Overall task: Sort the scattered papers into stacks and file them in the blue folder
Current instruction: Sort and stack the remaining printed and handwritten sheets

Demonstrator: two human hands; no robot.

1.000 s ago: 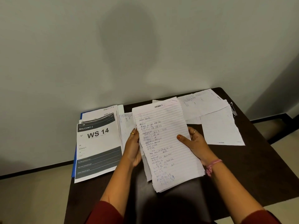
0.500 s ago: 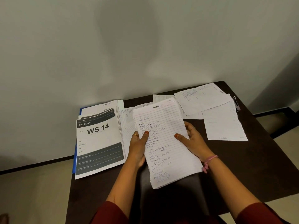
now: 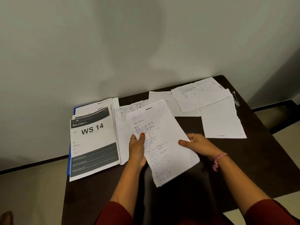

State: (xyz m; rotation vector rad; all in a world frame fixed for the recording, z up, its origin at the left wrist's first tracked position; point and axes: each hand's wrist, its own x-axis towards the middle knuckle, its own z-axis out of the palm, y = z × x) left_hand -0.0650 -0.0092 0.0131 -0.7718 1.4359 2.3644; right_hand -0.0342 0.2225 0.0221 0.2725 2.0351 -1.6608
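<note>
Both hands hold a thin stack of lined handwritten sheets (image 3: 162,140) over the middle of the dark table (image 3: 259,168). My left hand (image 3: 137,148) grips its left edge, thumb on top. My right hand (image 3: 196,143) grips its right edge. To the left lies a stack of printed sheets topped by a page reading "WS 14" (image 3: 94,143), resting on the blue folder (image 3: 69,163), of which only the left edge shows. More lined sheets (image 3: 201,95) lie scattered at the back right, and one lined page (image 3: 222,120) lies to the right.
A metal binder clip (image 3: 235,99) lies at the table's far right edge. The table stands against a plain wall (image 3: 146,46). Other lined pages (image 3: 125,114) lie between the printed stack and the held sheets. Floor shows at both sides.
The held sheets have squared up into a neater stack and my left thumb has come on top of them. The view has shifted slightly; the papers on the table have stayed put.
</note>
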